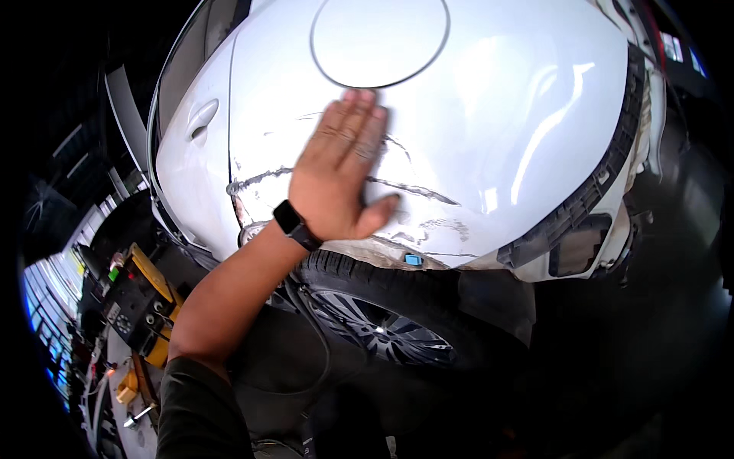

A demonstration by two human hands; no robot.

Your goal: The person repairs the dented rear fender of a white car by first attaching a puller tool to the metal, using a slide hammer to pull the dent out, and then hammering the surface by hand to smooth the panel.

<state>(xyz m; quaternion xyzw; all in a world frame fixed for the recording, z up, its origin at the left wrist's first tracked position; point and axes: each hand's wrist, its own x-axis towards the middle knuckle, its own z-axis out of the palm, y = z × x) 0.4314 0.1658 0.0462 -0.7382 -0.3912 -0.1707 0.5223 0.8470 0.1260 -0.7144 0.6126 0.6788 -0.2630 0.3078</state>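
Observation:
My left hand [336,172] lies flat, palm down, on the white rear side panel [489,107] of a car. Its fingers are stretched out and point away from me, with the thumb spread to the right. The fingertips touch the panel just below the round fuel flap [382,38]. A black watch [292,223] is on the wrist. Dark scratches and a crease [417,189] run across the panel on both sides of the hand; the part beneath it is hidden. A small blue piece [414,260] sits at the wheel arch edge. My right hand does not appear.
Below the panel is the rear wheel [375,325]. The rear bumper is off, baring a black bracket strip [589,195]. At the left stand a yellow and black machine [141,306] and a bench with tools. A hose [325,359] hangs near the wheel.

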